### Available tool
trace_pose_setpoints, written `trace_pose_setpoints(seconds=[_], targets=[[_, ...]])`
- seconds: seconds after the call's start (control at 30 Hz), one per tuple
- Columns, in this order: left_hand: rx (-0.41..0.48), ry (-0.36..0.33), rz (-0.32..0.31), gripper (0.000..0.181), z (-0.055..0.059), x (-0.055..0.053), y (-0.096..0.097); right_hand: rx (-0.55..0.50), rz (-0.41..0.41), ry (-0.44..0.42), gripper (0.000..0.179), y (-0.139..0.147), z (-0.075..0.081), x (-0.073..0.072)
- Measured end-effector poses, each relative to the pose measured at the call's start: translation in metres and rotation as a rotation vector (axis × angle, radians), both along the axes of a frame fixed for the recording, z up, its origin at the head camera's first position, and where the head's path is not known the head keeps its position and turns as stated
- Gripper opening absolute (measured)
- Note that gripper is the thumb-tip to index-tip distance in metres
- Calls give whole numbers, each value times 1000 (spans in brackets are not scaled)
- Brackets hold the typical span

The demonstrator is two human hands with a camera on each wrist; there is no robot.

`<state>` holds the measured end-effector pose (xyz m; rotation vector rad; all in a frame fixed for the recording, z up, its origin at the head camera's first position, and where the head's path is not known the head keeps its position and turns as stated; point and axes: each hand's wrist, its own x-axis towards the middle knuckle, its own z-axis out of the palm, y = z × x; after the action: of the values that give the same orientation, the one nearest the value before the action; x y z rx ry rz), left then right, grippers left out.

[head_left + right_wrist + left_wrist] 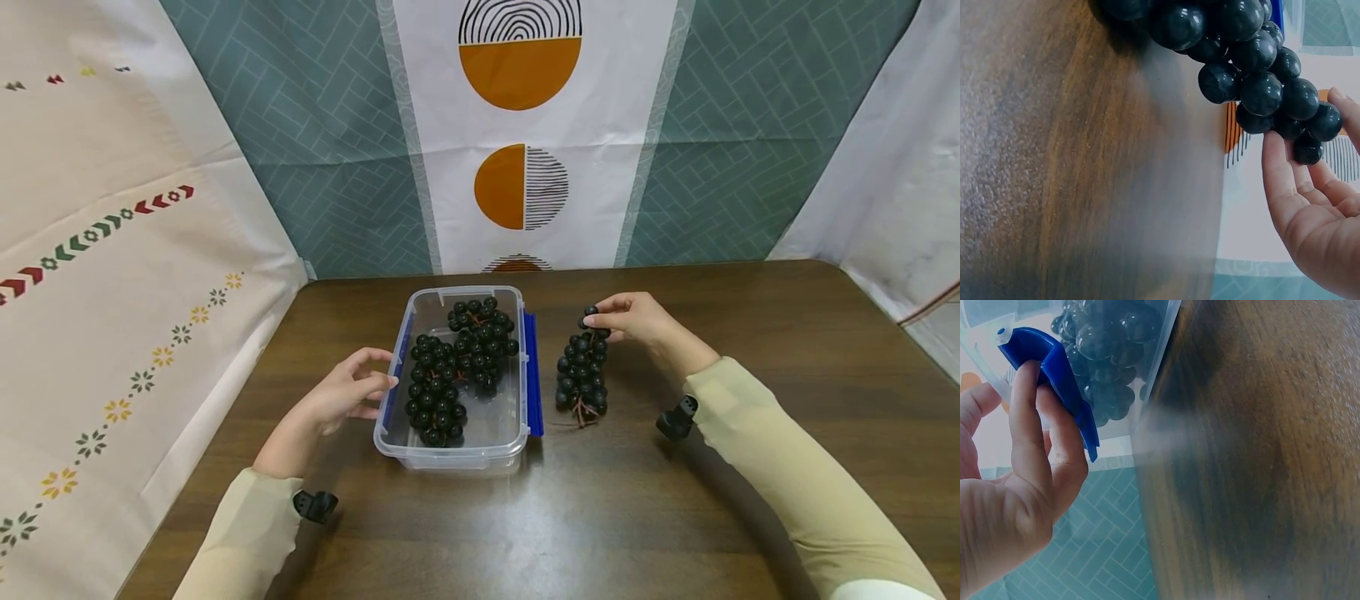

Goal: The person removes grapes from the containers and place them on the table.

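A bunch of black grapes [581, 371] is over the table just right of a clear plastic container [468, 454]. My right hand [636, 323] pinches its far end between thumb and fingers; the brown stem end points toward me. In the right wrist view the hand [1319, 219] is at the tip of that bunch. My left hand [345, 392] grips the container's left side, with its thumb at the rim. The left wrist view shows its fingers against a blue latch flap [1054, 359]. Inside the container lie more black grapes [431, 392], in bunches side by side.
The container stands on a brown wooden table [495, 525]. Another blue flap [533, 375] sticks out on its right side, between it and the held bunch. Behind the table hangs a patterned cloth [322, 167]; a light cloth [135, 275] borders the left.
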<state>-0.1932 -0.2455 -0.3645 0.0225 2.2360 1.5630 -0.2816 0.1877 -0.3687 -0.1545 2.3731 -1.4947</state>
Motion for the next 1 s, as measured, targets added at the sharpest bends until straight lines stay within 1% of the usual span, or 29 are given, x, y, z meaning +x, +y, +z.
trace_pose_setpoints(seconds=[0.17,0.37,0.53,0.77,1.0], targets=[[-5,-3,-3,51,0,0,0,18,16,-15,58,-2,-4,-3],[-3,-5,-1,52,0,0,0,23,13,-26,57,-6,-9,-5],[1,-2,4,52,-1,1,0,24,11,-13,54,-9,-13,-7],[16,4,-2,51,-3,1,0,66,39,-1,56,-12,-18,-11],[22,6,-3,51,-3,1,-1,73,60,27,56,-18,-22,-14]])
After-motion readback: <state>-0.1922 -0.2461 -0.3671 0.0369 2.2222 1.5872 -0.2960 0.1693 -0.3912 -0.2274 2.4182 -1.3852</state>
